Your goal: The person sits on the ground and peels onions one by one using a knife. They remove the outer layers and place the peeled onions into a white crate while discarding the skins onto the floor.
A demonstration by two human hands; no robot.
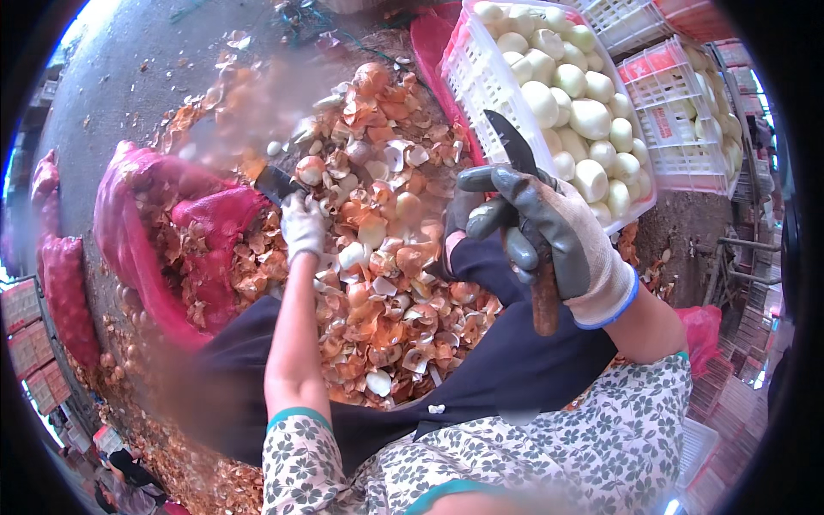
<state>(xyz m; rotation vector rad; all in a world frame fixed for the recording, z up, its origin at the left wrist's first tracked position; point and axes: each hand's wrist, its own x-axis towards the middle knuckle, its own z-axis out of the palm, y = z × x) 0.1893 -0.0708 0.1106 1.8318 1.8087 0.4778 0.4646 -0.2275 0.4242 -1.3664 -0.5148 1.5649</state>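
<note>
My right hand (534, 225), in a white glove with grey coated fingers, grips the brown handle of a knife (513, 143); its dark curved blade points up. My left hand (301, 222), also gloved, reaches down onto the pile of onion skins (380, 277) between my legs, close to an unpeeled onion (310, 170). Whether its fingers hold anything cannot be made out. Peeled onion pieces lie among the brown skins. Beyond my right hand, a white plastic crate (492, 96) is heaped with peeled white onions (589, 118).
A pink mesh sack (129, 212) with skins and onions lies open at the left, with a filled red sack (72, 296) farther left. Another crate of peeled onions (676, 122) stands at the right, near a metal frame (750, 261). Another person (132, 473) appears at lower left.
</note>
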